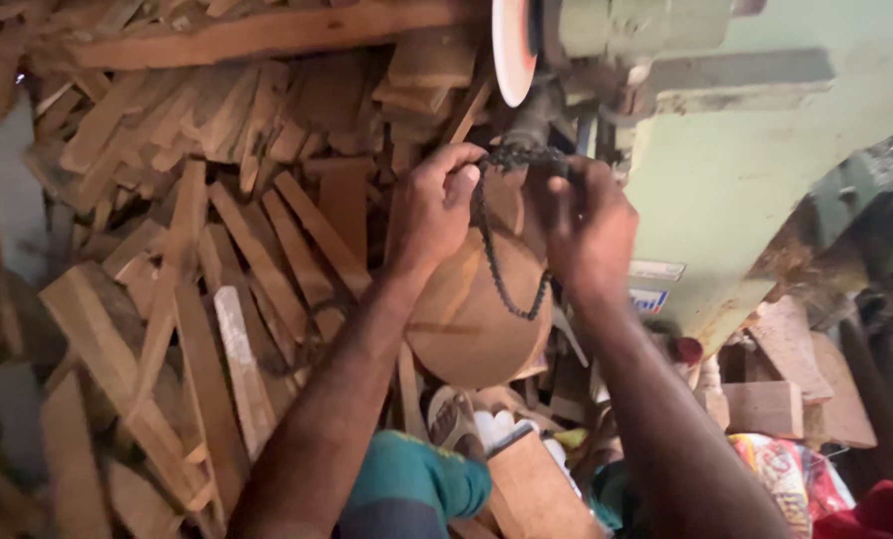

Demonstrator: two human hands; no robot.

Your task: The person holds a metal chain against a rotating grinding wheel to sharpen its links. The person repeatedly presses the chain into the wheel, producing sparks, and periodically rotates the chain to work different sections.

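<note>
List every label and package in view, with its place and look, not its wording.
Upper label: on the pale green machine body, right of the right hand; small white rectangle.
Lower label: just beneath it; white with blue.
Printed bag: bottom right; crinkled plastic, yellow, red and white.

Below and right of your right hand, two rectangular labels sit on the green machine body: a pale strip label above a white-and-blue label. A crinkled red-and-yellow plastic package lies lower right.
</note>
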